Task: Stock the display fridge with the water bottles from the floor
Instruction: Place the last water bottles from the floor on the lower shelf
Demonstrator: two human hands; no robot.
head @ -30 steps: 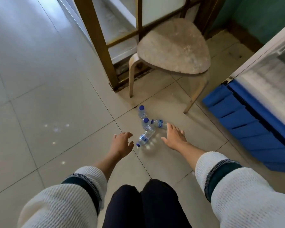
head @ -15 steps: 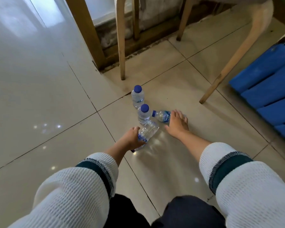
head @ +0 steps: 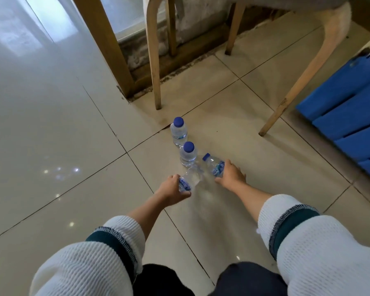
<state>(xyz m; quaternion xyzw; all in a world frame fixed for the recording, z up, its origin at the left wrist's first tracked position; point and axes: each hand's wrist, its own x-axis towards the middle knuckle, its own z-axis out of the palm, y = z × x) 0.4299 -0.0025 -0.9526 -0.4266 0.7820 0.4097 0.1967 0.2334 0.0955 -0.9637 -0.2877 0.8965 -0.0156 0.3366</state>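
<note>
Nearest the person, the left hand (head: 173, 190) wraps its fingers round a lying water bottle (head: 189, 180), gripping it at the labelled end. Just right of that bottle, the right hand (head: 230, 175) curls round a second bottle (head: 213, 165), whose blue cap tilts up and away toward the stool. Beyond the lying bottle stands an upright bottle (head: 188, 154), almost touching it, and behind that one another standing bottle (head: 179, 131), close to the wooden stool leg (head: 153, 60). To the right of the stool, the blue louvred base of the display fridge (head: 346, 107) shows at the frame edge; its shelves are out of view.

The step in hand looks like lifting one bottle in each hand. To do it well, each grip should sit round the middle of the body rather than the end, since thin plastic buckles and slips. The left bottle should come up and back, away from the upright bottle beside it, so that neither standing one gets knocked over.
</note>
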